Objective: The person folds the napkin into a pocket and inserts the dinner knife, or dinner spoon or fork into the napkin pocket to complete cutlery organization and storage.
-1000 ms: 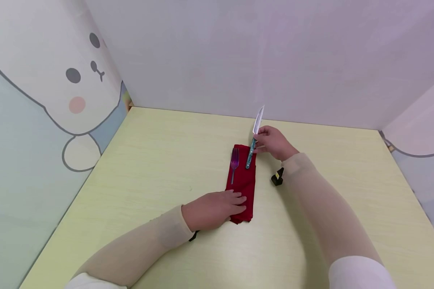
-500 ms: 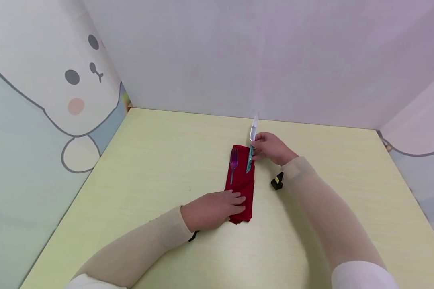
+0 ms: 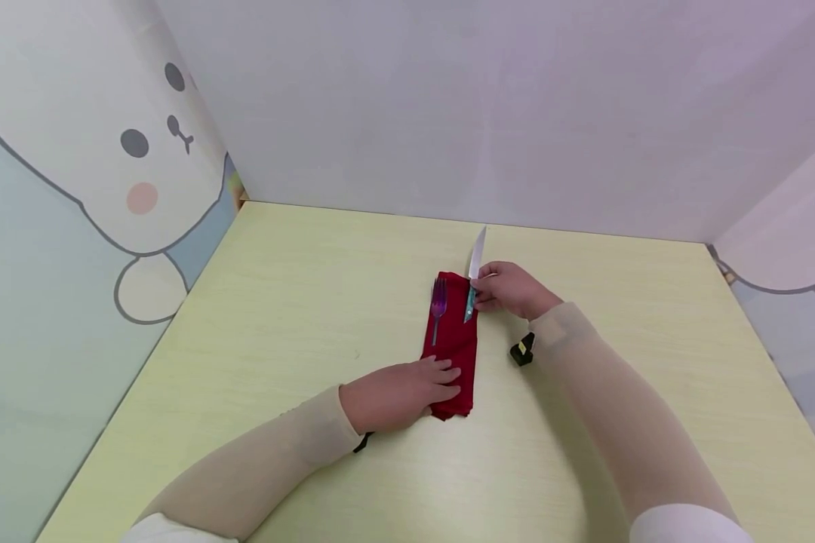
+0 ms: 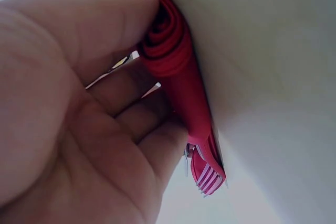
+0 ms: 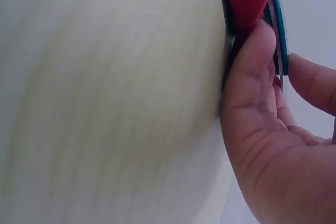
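Note:
A folded and partly rolled red cloth napkin lies lengthwise on the table. My left hand rests over its near end with the fingers spread; in the left wrist view, the thumb touches the rolled edge. On the napkin's far left part lies a purple fork, its tines pointing away. My right hand pinches a knife by its teal handle at the napkin's far right edge. The blade points away past the cloth. In the right wrist view, the thumb meets the handle while other fingers sit beneath it.
The pale wooden table reaches back to a grey-white wall panel. A panel with a cartoon animal stands on the left, another at the right. A black wrist camera hangs below the right wrist.
My right hand has come down and nearer with the knife, which now sits lower along the napkin's right edge. The left hand, napkin and fork have stayed put.

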`<action>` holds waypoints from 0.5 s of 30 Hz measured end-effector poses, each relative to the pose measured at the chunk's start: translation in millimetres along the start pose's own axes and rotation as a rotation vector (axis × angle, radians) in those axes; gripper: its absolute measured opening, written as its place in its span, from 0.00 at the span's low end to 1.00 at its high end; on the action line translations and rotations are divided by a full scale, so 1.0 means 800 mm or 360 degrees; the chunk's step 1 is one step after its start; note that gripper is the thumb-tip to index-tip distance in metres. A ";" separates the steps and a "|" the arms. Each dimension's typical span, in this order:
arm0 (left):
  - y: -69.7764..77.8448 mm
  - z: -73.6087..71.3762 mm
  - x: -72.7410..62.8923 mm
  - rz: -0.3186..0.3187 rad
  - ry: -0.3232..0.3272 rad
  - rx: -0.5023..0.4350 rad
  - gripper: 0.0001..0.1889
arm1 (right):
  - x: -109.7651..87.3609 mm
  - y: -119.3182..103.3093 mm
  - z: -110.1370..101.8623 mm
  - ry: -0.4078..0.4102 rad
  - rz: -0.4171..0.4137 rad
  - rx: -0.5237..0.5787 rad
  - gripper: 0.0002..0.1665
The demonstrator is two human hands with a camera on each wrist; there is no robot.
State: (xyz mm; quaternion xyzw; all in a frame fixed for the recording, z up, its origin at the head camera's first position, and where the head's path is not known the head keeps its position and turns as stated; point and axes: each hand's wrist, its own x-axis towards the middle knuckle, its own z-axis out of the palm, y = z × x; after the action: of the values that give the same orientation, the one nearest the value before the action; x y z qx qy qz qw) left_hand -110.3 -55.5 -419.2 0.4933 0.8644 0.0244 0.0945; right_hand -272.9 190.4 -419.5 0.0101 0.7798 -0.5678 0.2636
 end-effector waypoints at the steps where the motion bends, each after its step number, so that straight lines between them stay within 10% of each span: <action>1: 0.000 0.000 0.000 0.0001 0.0000 -0.0002 0.24 | -0.001 0.000 0.001 0.0000 -0.0009 -0.0019 0.13; 15: 0.000 -0.002 0.000 0.0003 -0.0006 -0.0002 0.25 | -0.016 -0.003 0.005 -0.0165 -0.0033 -0.0318 0.14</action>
State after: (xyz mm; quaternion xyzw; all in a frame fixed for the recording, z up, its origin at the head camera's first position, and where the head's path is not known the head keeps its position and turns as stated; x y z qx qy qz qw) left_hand -110.4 -55.5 -417.7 0.4940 0.8638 0.0240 0.0964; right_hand -261.2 189.6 -413.1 -0.0537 0.8179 -0.4898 0.2972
